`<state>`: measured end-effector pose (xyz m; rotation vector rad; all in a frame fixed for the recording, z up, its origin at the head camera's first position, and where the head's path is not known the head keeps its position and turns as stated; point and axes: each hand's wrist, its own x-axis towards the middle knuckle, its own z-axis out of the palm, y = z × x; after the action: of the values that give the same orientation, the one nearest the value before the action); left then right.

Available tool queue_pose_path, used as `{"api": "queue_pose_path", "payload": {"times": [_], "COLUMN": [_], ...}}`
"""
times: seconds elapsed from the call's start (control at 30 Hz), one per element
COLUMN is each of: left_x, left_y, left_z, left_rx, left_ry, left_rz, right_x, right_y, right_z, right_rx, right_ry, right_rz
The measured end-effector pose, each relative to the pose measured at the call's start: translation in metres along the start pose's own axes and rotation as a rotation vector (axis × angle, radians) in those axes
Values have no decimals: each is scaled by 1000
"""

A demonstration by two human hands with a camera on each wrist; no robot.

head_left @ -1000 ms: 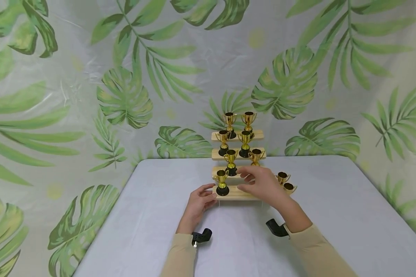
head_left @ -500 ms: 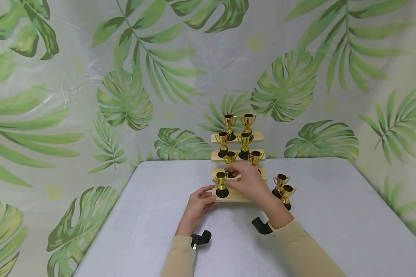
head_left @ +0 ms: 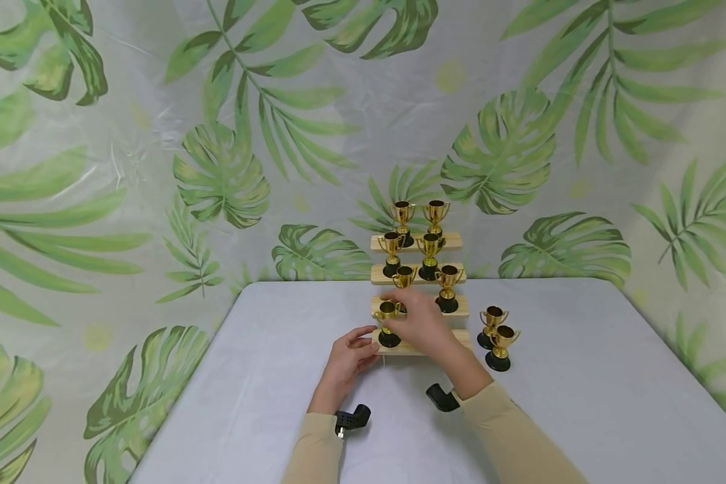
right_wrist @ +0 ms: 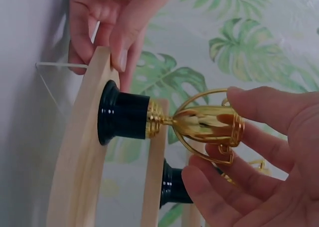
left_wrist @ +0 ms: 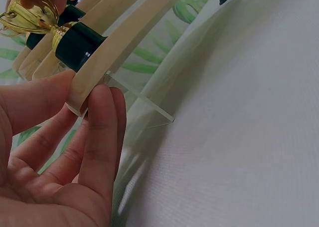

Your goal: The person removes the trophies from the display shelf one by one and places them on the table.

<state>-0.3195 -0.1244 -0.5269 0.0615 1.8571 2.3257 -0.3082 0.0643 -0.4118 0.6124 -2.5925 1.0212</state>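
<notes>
A small gold trophy cup [right_wrist: 204,124] on a black base stands at the left end of the lowest wooden shelf [head_left: 435,346] of a stepped stand. My right hand [head_left: 425,324] is around this cup; in the right wrist view its thumb and fingers pinch the cup by its handles near the rim. My left hand [head_left: 345,359] holds the left end of the same shelf, thumb against the board and fingers beneath, as the left wrist view shows. Behind my right hand, a trophy [head_left: 404,275] on the second shelf is partly hidden. Beside it stands another trophy [head_left: 448,289].
Two trophies [head_left: 433,255] [head_left: 391,255] stand on the third shelf, and two more [head_left: 402,218] on the top one. To the right of the stand, two trophies [head_left: 499,351] are on the white-covered table [head_left: 581,376]. A clear support [left_wrist: 144,98] is under the lowest shelf.
My right hand has moved left, from over the right part of the lowest shelf to the trophy at its left end. My left hand has stayed on the shelf end.
</notes>
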Motion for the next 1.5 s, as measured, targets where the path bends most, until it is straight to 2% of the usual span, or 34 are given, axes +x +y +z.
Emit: {"api": "queue_pose_path", "payload": {"times": [0.3,0.6,0.87,1.5], "left_x": [2,2,-1,-1], "left_y": [-2,0,2,0], "left_z": [-1,0,1,1], "left_rx": [-17,-9,0,14], "left_ry": [-4,-1,1,5], "left_rz": [1,1,1,-3], "right_x": [0,-2,-2,-11], "right_y": [-2,-1,0,-8], "right_z": [8,11,14,1], "right_rx": [-19,19,-3,1], "right_ry": [35,82,93,80], "right_rz": [-43,-38,-18,-28]}}
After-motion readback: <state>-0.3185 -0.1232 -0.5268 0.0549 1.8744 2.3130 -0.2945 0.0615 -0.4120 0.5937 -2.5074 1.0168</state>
